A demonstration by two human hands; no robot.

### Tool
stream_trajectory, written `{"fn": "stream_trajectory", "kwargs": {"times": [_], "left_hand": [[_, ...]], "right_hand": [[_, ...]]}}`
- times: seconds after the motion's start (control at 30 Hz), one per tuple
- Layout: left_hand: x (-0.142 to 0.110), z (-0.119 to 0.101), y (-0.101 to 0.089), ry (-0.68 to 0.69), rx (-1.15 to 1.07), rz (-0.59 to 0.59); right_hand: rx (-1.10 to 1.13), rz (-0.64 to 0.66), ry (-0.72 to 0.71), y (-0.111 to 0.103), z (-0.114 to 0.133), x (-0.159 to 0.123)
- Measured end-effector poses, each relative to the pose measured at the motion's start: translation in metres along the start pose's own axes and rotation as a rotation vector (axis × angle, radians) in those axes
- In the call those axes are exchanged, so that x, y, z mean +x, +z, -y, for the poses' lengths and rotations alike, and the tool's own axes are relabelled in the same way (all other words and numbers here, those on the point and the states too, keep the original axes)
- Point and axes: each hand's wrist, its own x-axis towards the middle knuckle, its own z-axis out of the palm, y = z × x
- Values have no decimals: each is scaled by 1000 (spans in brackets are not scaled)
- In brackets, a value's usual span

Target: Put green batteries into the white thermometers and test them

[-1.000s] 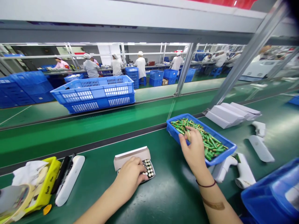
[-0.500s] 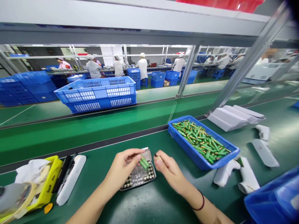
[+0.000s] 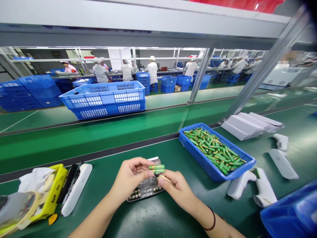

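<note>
We hold a small bunch of green batteries (image 3: 157, 169) sideways in our left hand (image 3: 135, 175), thumb and fingers closed around one end, above the white box (image 3: 146, 197) on the counter (image 3: 104, 172). Our right hand (image 3: 176, 185) sits close by on the other side, its thumb and forefinger drawn together just below the free ends of the batteries; we cannot tell whether anything is pinched there, or whether the fingertips touch the bunch.

Below, the box stands with its lid (image 3: 154, 161) raised at the back. Inside, a clear insert (image 3: 147, 185) shows bare places in its middle, with upright batteries (image 3: 135, 194) at the left end and a few more at the right, partly covered by our hand.

The step in hand looks to us like handling the bunch between both hands over the box. Setting these batteries into the bare places would call for turning them upright, lining their ends up with the insert and lowering them without knocking their neighbours. A large heap of loose green ones (image 3: 215, 150) lies in the blue tray (image 3: 195, 161) to our right, clear of both hands.
</note>
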Motion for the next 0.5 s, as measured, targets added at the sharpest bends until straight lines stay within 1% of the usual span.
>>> {"fn": "stream_trajectory", "kwargs": {"times": [0.1,0.17,0.3,0.4,0.5], "left_hand": [[-1,-1,2,-6,84,-21],[-2,-1,4,5,102,-32],[0,-1,6,14,20,-69],[2,0,7,-3,-33,-72],[2,1,5,10,-20,-72]], "right_hand": [[49,-43,-5,-1,-3,0],[71,-42,-2,-2,-4,0],[51,1,14,-2,-3,2],[22,-27,3,0,-3,2],[45,-48,-11,1,-3,1]]}}
